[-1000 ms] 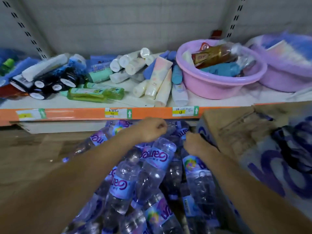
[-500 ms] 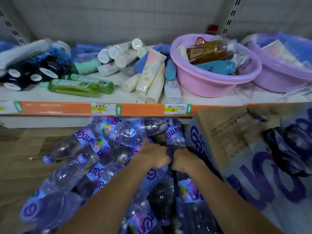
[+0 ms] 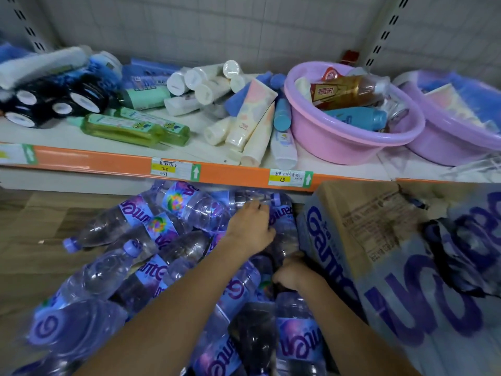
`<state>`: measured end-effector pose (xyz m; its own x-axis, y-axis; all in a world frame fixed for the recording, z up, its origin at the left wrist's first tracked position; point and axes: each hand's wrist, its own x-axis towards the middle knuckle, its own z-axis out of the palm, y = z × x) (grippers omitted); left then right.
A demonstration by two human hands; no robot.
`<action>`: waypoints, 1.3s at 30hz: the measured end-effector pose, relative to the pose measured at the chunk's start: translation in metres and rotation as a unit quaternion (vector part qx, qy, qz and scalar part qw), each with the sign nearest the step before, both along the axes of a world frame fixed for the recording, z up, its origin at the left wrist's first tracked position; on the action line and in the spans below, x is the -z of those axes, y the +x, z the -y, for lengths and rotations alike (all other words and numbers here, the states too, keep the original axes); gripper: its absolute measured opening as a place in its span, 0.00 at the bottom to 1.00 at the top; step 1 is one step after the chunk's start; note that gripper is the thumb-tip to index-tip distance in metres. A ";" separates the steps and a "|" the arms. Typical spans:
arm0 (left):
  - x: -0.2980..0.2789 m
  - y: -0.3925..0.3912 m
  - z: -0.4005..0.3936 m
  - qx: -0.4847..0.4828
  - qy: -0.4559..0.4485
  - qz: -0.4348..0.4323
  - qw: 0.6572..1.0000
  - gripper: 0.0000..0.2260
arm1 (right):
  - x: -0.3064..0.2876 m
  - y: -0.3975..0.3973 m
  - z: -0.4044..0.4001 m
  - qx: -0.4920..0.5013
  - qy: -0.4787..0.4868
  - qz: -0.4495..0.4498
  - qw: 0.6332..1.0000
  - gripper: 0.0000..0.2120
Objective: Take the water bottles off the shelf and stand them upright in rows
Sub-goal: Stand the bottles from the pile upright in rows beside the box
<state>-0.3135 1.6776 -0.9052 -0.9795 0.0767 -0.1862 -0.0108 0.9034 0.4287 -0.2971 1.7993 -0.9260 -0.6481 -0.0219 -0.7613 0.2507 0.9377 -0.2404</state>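
Several clear water bottles with purple labels [image 3: 151,226] lie piled on the lower shelf under the orange shelf edge [image 3: 108,164]. My left hand [image 3: 250,229] reaches to the back of the pile, its fingers stretched onto a lying bottle [image 3: 241,198] beside another bottle with a purple cap [image 3: 282,215]. Closer to me, my right hand [image 3: 290,272] is curled round a dark bottle [image 3: 282,248] wedged between the pile and the carton. What its fingers hold is partly hidden.
A cardboard carton in printed plastic wrap [image 3: 379,240] stands tight against the pile on the right. The upper shelf carries tubes [image 3: 244,128], green bottles [image 3: 135,128], black rolls [image 3: 54,104] and two pink basins [image 3: 352,137]. Bare wooden board [image 3: 40,226] shows at left.
My view has shifted a little. My left hand has moved farther back over the pile onto a rear bottle. My right hand has dropped lower beside the carton.
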 end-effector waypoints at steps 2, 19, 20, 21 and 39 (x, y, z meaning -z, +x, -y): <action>0.007 -0.015 0.005 -0.015 -0.039 -0.001 0.999 0.27 | 0.010 0.001 0.000 0.029 -0.008 -0.016 0.999 0.23; 0.028 -0.031 0.006 -0.013 -0.185 -0.030 0.982 0.25 | 0.017 0.025 -0.005 0.166 -0.110 -0.178 0.964 0.08; 0.027 -0.030 0.009 -0.006 -0.175 -0.037 0.984 0.26 | 0.002 0.025 -0.005 0.143 -0.109 -0.211 0.961 0.10; 0.026 -0.030 0.013 -0.001 -0.164 -0.046 0.985 0.26 | -0.015 0.022 -0.006 0.115 -0.102 -0.236 0.960 0.11; -0.003 -0.017 0.044 0.001 0.194 -0.111 0.975 0.30 | -0.129 -0.053 -0.011 -0.150 0.007 -0.415 0.897 0.08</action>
